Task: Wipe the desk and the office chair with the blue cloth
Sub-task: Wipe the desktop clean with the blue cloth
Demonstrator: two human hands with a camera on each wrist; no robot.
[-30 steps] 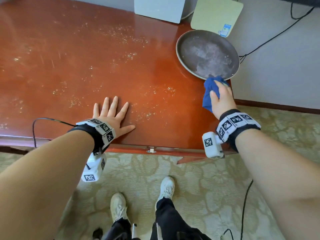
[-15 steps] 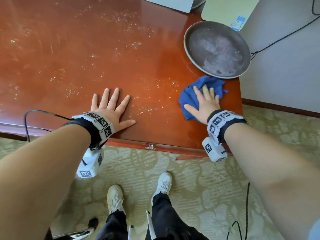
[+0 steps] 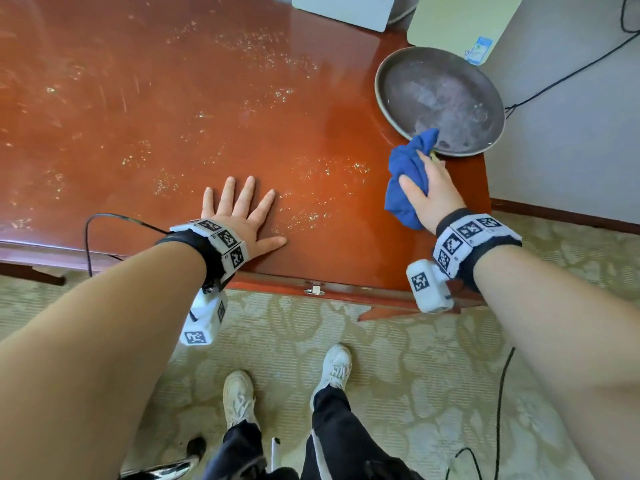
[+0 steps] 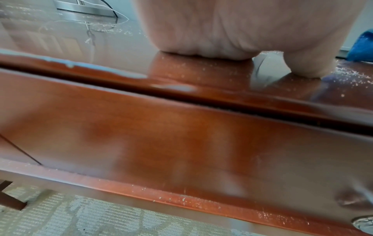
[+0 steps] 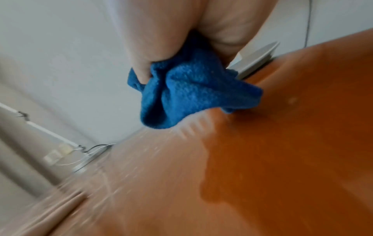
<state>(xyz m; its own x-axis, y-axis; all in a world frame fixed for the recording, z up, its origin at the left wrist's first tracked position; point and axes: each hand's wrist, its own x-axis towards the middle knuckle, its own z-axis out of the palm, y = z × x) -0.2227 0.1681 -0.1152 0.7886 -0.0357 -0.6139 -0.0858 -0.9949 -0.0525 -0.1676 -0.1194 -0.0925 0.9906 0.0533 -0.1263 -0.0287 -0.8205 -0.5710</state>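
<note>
The glossy red-brown desk (image 3: 145, 109) is speckled with pale crumbs. My right hand (image 3: 427, 187) grips the bunched blue cloth (image 3: 405, 181) near the desk's right end, the cloth's top corner lying over the rim of a round grey tray (image 3: 485, 98). In the right wrist view the blue cloth (image 5: 189, 89) is squeezed between thumb and fingers just above the desk (image 5: 282, 143). My left hand (image 3: 239, 209) lies flat on the desk near its front edge, fingers spread. The left wrist view shows its palm heel (image 4: 222, 32) on the desk top (image 4: 201, 70). No office chair seat is in view.
A white box (image 3: 343, 8) and a pale green board (image 3: 460, 22) lean at the desk's back. Black cables (image 3: 568, 74) run along the grey wall. Patterned carpet (image 3: 398, 341) and my two white shoes (image 3: 239, 396) lie below the desk's front edge, with a chrome piece (image 3: 159, 471) by them.
Half a second ago my right hand lay flat on the spread cloth; now it has bunched the cloth in its grip and swept it back toward the tray. The left hand has not moved.
</note>
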